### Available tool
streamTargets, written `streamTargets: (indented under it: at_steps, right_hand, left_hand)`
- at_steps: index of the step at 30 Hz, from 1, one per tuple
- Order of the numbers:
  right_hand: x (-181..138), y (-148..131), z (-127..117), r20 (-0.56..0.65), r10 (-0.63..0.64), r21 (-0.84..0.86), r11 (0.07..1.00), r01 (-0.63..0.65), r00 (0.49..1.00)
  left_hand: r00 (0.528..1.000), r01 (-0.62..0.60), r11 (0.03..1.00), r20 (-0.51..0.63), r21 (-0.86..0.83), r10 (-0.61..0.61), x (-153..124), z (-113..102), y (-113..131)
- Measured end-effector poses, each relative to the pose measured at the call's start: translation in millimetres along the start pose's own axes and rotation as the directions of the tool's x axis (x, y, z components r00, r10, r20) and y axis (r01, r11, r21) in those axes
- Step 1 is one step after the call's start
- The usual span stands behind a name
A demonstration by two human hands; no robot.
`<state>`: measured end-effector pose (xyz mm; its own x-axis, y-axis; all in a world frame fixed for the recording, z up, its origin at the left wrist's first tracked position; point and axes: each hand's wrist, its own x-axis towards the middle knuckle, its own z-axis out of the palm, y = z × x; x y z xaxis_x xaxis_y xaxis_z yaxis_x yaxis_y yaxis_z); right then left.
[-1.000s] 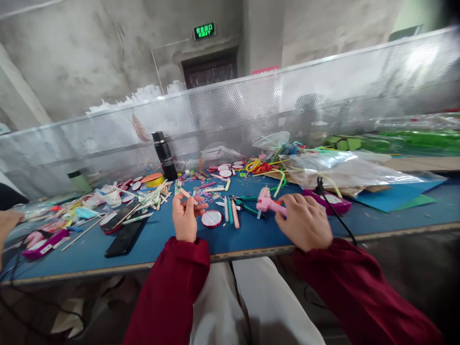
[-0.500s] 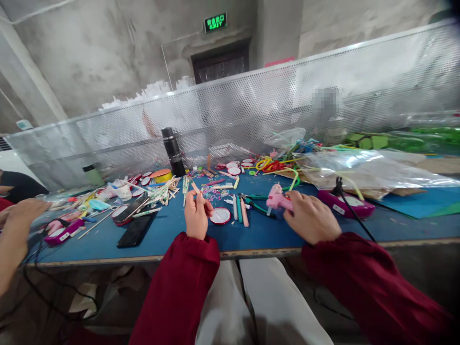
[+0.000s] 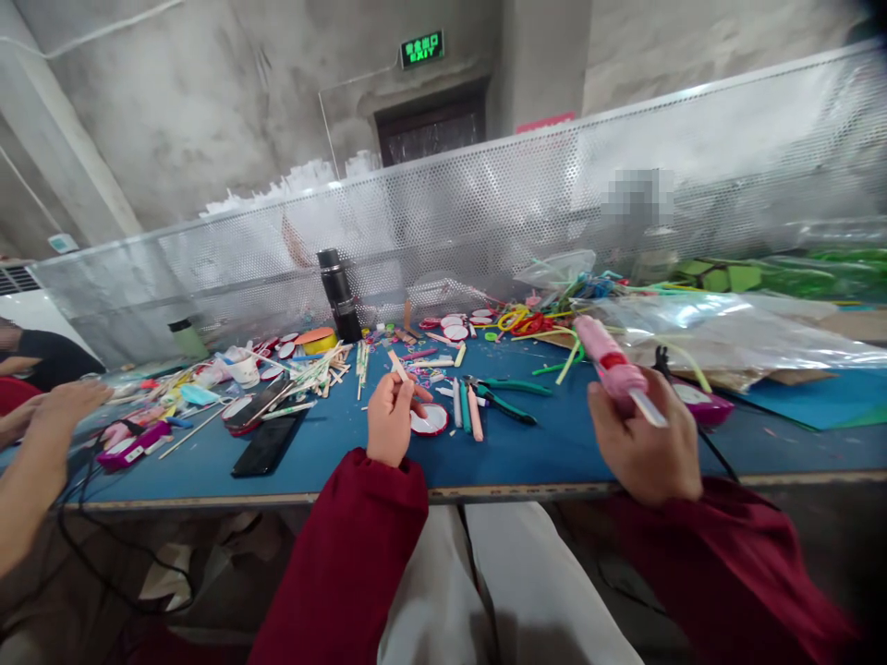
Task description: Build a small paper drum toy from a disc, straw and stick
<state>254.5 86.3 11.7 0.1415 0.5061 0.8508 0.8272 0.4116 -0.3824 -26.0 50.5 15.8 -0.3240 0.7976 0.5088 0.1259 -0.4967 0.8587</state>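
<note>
My left hand [image 3: 389,427] pinches a small flat wooden craft stick [image 3: 397,364], which points up and away from me. Just right of these fingers a round white disc with a red rim [image 3: 431,420] lies on the table. In my right hand [image 3: 655,453] is a pink hot glue gun [image 3: 610,358], raised above the table, with a pale glue stick [image 3: 649,407] sticking out of its back end. Between the hands lie several capped pens [image 3: 475,413] and teal-handled pliers [image 3: 516,386].
A black thermos [image 3: 338,297] stands by the perforated metal screen [image 3: 450,217]. Left lie a phone [image 3: 269,445], a heap of sticks [image 3: 320,377] and another person's hand [image 3: 73,402]. A purple box [image 3: 703,405] with a cable and plastic bags [image 3: 748,332] are at right.
My right hand has lifted the glue gun off the table, moved it right and turned it so its back end faces me. My left hand keeps the craft stick in nearly the same place.
</note>
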Motion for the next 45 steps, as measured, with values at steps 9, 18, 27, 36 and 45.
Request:
streamTargets:
  at_steps: [9,18,27,36,45]
  right_hand:
    - [-25.6,-40.3,-13.6,0.198,0.008,0.447,0.889,-0.098,0.98]
    - [-45.6,-69.5,1.9,0.323,-0.06,0.609,0.777,-0.159,0.945]
    - [-55.4,-67.5,13.5,0.352,-0.122,0.627,0.767,-0.137,0.928]
    - [-59.0,-61.3,19.7,0.38,-0.169,0.622,0.774,-0.116,0.909]
    - [-53.9,-66.7,13.3,0.399,-0.184,0.576,0.813,-0.089,0.898]
  left_hand:
    - [0.988,0.092,0.995,0.13,-0.04,-0.086,-24.9,33.6,9.3]
    - [0.95,0.151,0.985,0.286,-0.081,-0.122,-36.6,41.1,6.6]
    - [0.977,0.117,0.991,0.174,0.057,-0.125,-35.8,40.0,9.1]
    - [0.978,0.178,0.984,0.112,0.003,-0.178,-33.0,37.4,4.9]
    - [0.977,0.135,0.991,0.163,0.017,-0.136,-33.9,38.5,9.4]
